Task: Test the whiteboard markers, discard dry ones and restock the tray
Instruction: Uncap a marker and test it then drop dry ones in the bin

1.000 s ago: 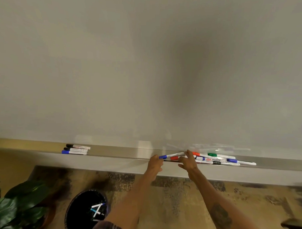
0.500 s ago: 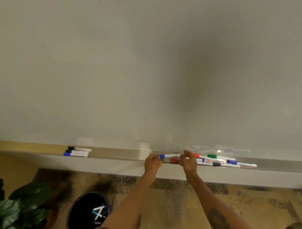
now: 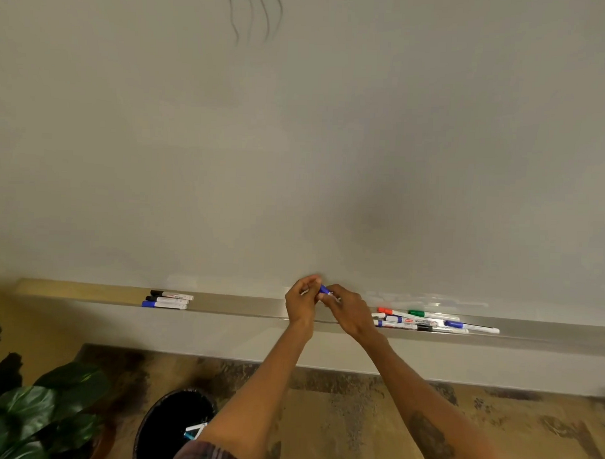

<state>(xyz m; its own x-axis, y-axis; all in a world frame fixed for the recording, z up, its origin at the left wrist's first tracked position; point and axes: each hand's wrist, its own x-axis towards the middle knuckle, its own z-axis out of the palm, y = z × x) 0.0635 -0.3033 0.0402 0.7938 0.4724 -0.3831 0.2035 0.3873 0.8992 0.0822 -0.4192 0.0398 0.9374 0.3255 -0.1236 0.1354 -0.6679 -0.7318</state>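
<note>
A blue-capped marker (image 3: 324, 290) is held between both hands just above the whiteboard tray (image 3: 243, 304). My left hand (image 3: 302, 303) pinches its blue cap end and my right hand (image 3: 348, 313) grips its white barrel. Most of the marker is hidden by fingers. Three markers (image 3: 168, 300) lie side by side at the tray's left. A loose pile of several markers (image 3: 428, 321) with red, green, blue and black caps lies at the tray's right. Faint dark wavy strokes (image 3: 253, 14) mark the whiteboard near the top.
A black waste bin (image 3: 170, 427) stands on the floor below the tray, with discarded markers (image 3: 194, 430) inside. A leafy plant (image 3: 37, 412) fills the lower left corner. The floor is mottled brown carpet (image 3: 356, 409).
Both hands lifted the blue marker off the tray and drew closer together around it. The camera tilted up, bringing the wavy strokes on the board into view.
</note>
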